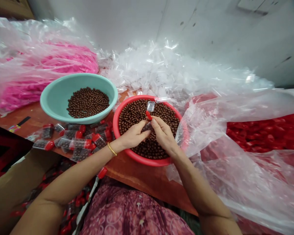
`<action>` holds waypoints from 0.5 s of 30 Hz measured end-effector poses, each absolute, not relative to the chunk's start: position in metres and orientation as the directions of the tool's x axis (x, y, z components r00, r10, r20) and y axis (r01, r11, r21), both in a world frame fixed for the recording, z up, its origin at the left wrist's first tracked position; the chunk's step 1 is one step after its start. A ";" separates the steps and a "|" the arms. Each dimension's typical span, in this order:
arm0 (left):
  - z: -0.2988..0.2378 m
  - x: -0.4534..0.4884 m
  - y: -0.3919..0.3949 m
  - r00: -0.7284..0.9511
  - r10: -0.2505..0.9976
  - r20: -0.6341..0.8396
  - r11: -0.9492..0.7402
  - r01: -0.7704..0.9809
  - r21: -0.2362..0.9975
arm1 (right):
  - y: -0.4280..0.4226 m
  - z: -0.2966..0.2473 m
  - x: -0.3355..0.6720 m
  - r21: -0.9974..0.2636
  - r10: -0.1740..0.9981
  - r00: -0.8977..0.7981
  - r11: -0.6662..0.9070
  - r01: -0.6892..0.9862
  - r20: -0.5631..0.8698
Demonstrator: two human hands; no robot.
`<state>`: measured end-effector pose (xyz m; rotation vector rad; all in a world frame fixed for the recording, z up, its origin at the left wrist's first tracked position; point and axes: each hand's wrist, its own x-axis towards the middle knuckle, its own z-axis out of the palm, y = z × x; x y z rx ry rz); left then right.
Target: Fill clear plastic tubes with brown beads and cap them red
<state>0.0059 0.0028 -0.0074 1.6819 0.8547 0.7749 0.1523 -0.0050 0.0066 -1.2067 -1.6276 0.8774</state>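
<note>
My left hand [133,135] and my right hand [163,133] meet over a red plastic basin [120,109] heaped with small brown balls [137,114]. Between their fingertips they pinch a small clear packet [147,127] holding dark balls, with a red cap [149,115] at its top end. A gold bangle circles my left wrist. Another clear packet [150,106] lies on the balls just beyond my fingers. To the left, a teal basin [56,88] holds a smaller heap of the same balls.
Red-capped filled packets [71,140] lie on the wooden table [147,179] left of the red basin. Loose clear packets [161,68] pile up behind it. Plastic sheeting holds pink items [61,62] at back left and red items [264,133] at right. A cardboard box [12,186] sits at lower left.
</note>
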 end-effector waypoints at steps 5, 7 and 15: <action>-0.008 0.007 0.002 0.500 0.857 0.123 -0.232 0.160 0.960 | -0.004 0.007 0.151 -0.925 0.965 -0.206 0.224 0.309 0.165; -0.008 0.006 0.001 0.491 0.860 0.137 -0.247 0.167 0.954 | -0.007 0.004 0.152 -0.909 0.953 -0.244 0.254 0.331 0.177; -0.007 0.004 0.004 0.472 0.871 0.140 -0.235 0.149 0.961 | -0.015 0.003 0.146 -0.966 0.960 -0.250 0.179 0.186 0.130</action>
